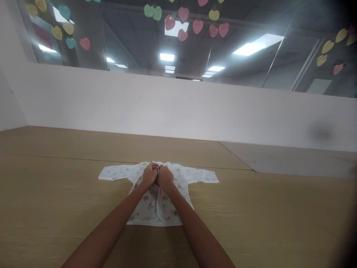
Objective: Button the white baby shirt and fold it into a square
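Observation:
A small white baby shirt (152,204) with a scattered print lies spread flat, its sleeves stretched out to both sides. Its front opening runs down the middle, and the lower front edges curve apart near the hem. At the upper part of that opening, just below the neckline, my left hand (150,174) pinches the fabric. Pressed close beside it, my right hand (165,176) is also closed on the shirt's front edge. The fingertips meet, so whatever fastening lies between them is hidden.
The shirt rests on a wide tan tabletop (264,216) with seams across it. A grey panel (295,160) adjoins at the right. Behind stands a low white wall (167,108), topped by a glass window (134,48) with heart-shaped paper notes (183,14) stuck on it.

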{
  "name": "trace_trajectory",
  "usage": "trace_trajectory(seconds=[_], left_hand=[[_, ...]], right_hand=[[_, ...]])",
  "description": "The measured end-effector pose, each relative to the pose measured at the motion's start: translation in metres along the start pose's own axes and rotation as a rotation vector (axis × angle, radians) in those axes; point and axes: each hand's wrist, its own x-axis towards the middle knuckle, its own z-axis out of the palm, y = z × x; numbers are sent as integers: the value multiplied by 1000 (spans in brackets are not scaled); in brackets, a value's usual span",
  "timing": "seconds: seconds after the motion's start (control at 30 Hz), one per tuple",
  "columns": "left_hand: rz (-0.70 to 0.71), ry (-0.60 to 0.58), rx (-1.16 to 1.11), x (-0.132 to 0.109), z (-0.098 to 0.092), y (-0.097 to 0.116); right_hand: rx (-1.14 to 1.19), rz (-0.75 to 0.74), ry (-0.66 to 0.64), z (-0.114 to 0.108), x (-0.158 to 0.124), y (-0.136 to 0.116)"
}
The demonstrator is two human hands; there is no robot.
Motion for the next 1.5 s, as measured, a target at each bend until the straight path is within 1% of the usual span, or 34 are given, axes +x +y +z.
trace_trajectory(seconds=[0.1, 0.2, 0.27, 0.33, 0.5, 0.63, 0.7, 0.87, 0.97, 1.2, 1.37, 1.5], left_hand=[[73, -35, 47, 1, 3, -3], [124, -48, 114, 2, 6, -6], [156, -51, 178, 3, 7, -8], [184, -55, 240, 2, 9, -10], [204, -59, 343, 1, 11, -10], [219, -107, 425, 0, 9, -8], [204, -117, 388, 1, 7, -7], [151, -104, 193, 0, 3, -6], [132, -90, 125, 0, 3, -6], [109, -68, 86, 1, 3, -10], [125, -71, 120, 0, 2, -8], [111, -77, 111, -1, 1, -7]], right_hand=[[151, 22, 44, 1, 8, 12], [410, 97, 77, -1, 17, 27], [536, 134, 74, -1, 21, 34], [591, 138, 48, 0, 23, 38], [645, 138, -5, 1, 25, 39], [666, 143, -25, 2, 28, 41], [679, 138, -44, 2, 29, 42], [726, 126, -90, 0, 28, 43], [762, 126, -110, -1, 27, 42], [848, 132, -121, -5, 24, 42], [865, 130, -126, -6, 23, 40], [867, 132, -128, -7, 22, 39]])
